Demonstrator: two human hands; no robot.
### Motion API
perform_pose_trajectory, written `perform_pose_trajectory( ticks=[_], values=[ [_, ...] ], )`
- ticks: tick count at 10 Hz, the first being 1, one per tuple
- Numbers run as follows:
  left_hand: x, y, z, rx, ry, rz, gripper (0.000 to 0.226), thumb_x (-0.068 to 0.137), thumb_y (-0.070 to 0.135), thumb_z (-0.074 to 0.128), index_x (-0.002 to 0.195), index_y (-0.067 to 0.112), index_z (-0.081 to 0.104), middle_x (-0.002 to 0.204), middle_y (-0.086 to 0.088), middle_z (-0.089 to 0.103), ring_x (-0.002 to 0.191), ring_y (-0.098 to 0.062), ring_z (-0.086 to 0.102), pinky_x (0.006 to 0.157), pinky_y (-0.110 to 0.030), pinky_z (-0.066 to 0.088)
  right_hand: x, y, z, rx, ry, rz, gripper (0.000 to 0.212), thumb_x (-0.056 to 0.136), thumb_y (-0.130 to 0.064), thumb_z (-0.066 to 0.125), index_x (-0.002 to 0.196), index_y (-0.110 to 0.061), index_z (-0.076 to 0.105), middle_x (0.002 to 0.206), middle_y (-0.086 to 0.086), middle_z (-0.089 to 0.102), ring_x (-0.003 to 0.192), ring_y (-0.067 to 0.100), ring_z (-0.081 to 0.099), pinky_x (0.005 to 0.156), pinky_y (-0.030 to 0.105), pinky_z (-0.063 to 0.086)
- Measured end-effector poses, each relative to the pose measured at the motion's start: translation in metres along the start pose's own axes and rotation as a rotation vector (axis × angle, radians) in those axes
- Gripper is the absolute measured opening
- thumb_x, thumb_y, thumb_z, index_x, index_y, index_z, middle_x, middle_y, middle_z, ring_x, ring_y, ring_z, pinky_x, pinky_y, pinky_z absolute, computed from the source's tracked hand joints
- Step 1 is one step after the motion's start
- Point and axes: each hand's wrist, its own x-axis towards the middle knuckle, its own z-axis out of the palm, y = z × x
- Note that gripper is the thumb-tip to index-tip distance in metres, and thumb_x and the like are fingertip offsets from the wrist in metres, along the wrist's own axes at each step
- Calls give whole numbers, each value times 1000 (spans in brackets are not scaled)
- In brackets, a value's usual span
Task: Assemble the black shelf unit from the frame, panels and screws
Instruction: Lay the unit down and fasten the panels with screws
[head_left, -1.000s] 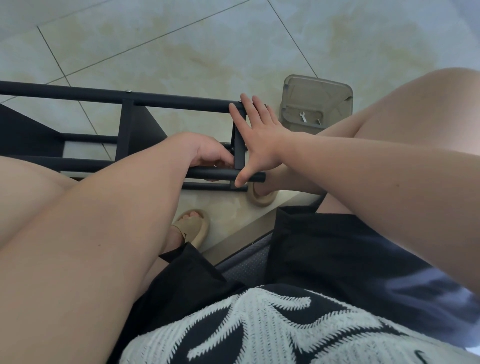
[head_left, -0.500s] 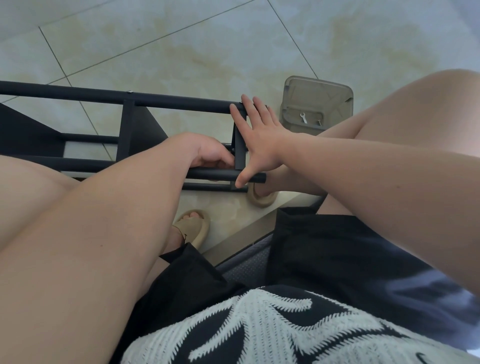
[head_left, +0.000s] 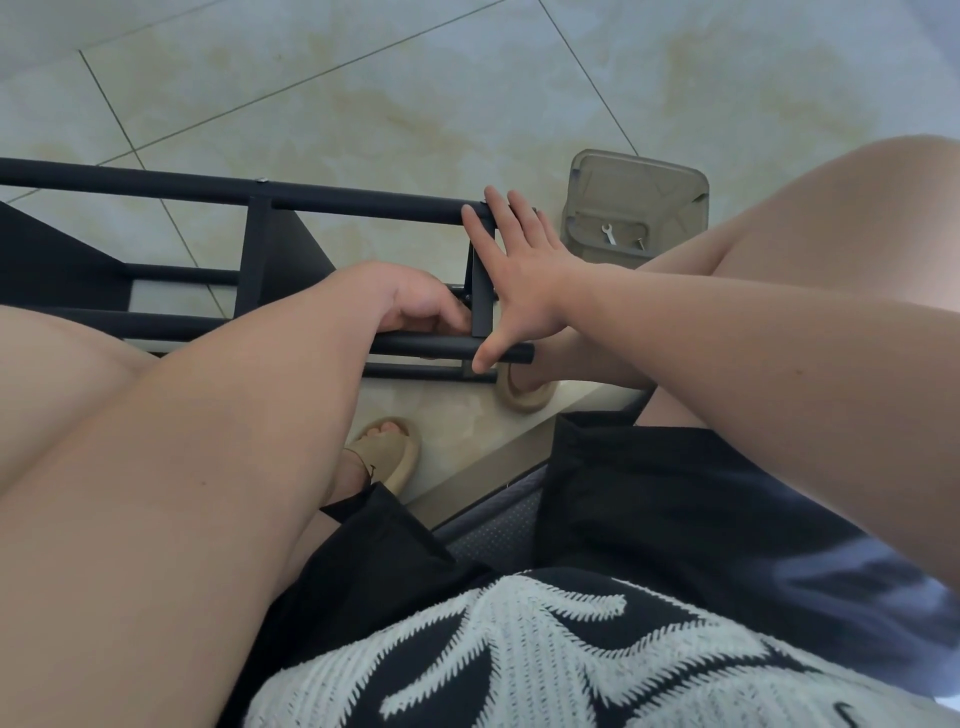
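Observation:
The black shelf frame lies on its side on the tiled floor, its tubes running left to right. A black panel sits between two cross bars at the left. My right hand presses flat, fingers straight, against the end cross bar, thumb on the near tube. My left hand reaches inside the frame just left of that bar, fingers curled at the corner joint; what they hold is hidden.
A grey plastic tray stands on the floor right of the frame, with a small wrench and a screw in it. My knees flank the view, my sandalled feet rest below the frame.

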Motion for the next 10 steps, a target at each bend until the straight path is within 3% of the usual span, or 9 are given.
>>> perform_pose_trajectory(
  ticks=[1, 2, 3, 4, 5, 6, 7, 8, 10],
  values=[
    [2, -1, 0, -38, -8, -8, 25, 95, 15, 56, 114, 10, 71, 105, -7, 70, 97, -22, 61, 83, -30, 51, 0, 0, 1, -2, 7, -1, 167, 43, -92, 71, 156, -12, -23, 161, 23, -28, 150, 42, -24, 124, 54, -7],
    [4, 1, 2, -3, 60, -15, 16, 90, 15, 62, 100, 4, 67, 88, -14, 62, 77, -24, 57, 68, -31, 50, 1, 1, 1, 2, 8, -2, 168, 43, -92, 71, 156, -12, -23, 161, 22, -28, 150, 42, -24, 123, 54, -7],
    [1, 1, 1, 25, 31, -26, 31, 93, 12, 58, 118, -5, 66, 119, -29, 64, 100, -30, 58, 101, -43, 48, 1, 1, 2, 4, 7, -2, 168, 43, -92, 71, 156, -12, -23, 161, 22, -29, 150, 42, -24, 123, 54, -7],
    [-1, 0, -1, -22, -30, -3, 31, 96, 7, 51, 120, 7, 69, 124, -18, 68, 114, -30, 59, 108, -41, 45, 1, 1, 2, 6, 4, -3, 168, 43, -92, 71, 156, -12, -23, 161, 22, -29, 150, 42, -25, 123, 54, -7],
    [0, 1, 0, -68, -36, -16, 20, 96, 14, 52, 103, 11, 71, 93, -7, 70, 83, -20, 60, 74, -30, 50, 1, 1, 1, 2, 8, -2, 167, 43, -91, 71, 156, -12, -23, 161, 22, -28, 150, 42, -24, 124, 54, -6],
    [2, 2, 1, -16, 31, -36, 18, 92, 17, 60, 100, 3, 67, 91, -14, 65, 75, -22, 60, 69, -29, 52, 0, 0, 1, -4, 8, -1, 167, 43, -91, 72, 156, -12, -23, 161, 23, -28, 150, 42, -23, 124, 54, -6],
    [-1, 2, 2, 17, 19, -36, 36, 93, 13, 58, 123, -4, 65, 119, -24, 67, 102, -30, 62, 102, -41, 48, 0, 0, 1, -3, 10, -2, 167, 44, -91, 72, 156, -12, -23, 161, 22, -29, 150, 42, -24, 124, 54, -6],
    [-2, 1, 0, -38, -15, 4, 31, 95, 5, 52, 121, 7, 69, 125, -16, 69, 121, -30, 61, 113, -40, 42, 0, 0, 1, 3, 11, -4, 167, 43, -91, 72, 156, -12, -23, 161, 22, -29, 150, 42, -24, 124, 54, -6],
    [2, 1, 1, -7, 52, 0, 13, 92, 15, 60, 93, 7, 70, 86, -10, 68, 86, -24, 57, 79, -31, 48, 0, 1, 1, 2, 7, -2, 168, 43, -91, 72, 156, -12, -23, 161, 22, -29, 150, 42, -24, 124, 54, -6]
  ],
)
